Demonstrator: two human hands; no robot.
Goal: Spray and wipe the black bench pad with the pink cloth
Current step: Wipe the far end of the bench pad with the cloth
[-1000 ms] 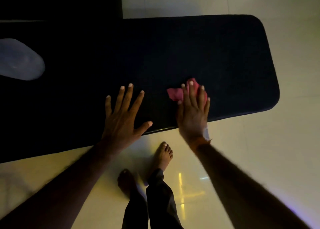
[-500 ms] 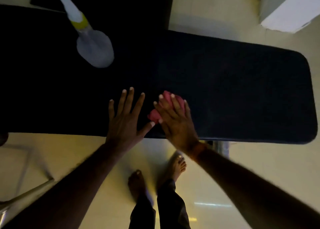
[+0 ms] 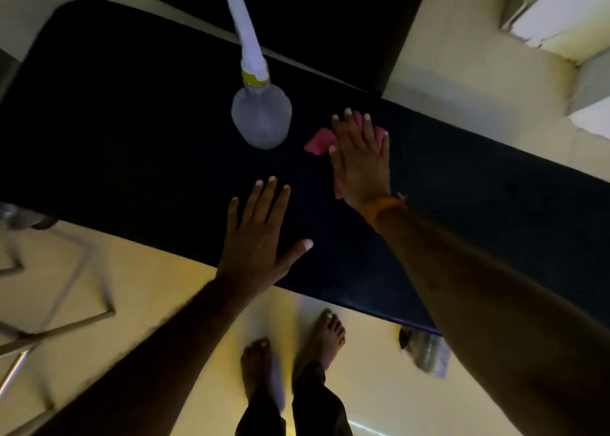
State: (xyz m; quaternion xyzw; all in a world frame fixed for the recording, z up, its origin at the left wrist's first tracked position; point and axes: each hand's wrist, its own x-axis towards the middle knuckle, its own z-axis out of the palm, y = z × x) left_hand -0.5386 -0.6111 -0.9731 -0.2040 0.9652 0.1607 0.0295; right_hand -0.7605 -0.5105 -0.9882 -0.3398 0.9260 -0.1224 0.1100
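Observation:
The black bench pad (image 3: pixel 138 131) runs across the view from upper left to lower right. My right hand (image 3: pixel 361 158) lies flat on the pink cloth (image 3: pixel 317 143), pressing it onto the pad near its far edge; the cloth shows to the left of my fingers and under my palm. My left hand (image 3: pixel 260 237) rests flat on the pad near its front edge, fingers spread, holding nothing. A clear spray bottle (image 3: pixel 260 115) with a white nozzle, yellow collar and red tip stands on the pad just left of the cloth.
A metal frame (image 3: pixel 66 320) stands on the pale floor at lower left. My bare feet (image 3: pixel 297 346) are below the pad's front edge. White furniture (image 3: pixel 561 9) sits at upper right. A dark panel (image 3: pixel 313 13) lies behind the pad.
My right hand has slid the pink cloth from the front edge toward the far side of the pad. The view has shifted, bringing the whole spray bottle into sight. My left hand stays flat.

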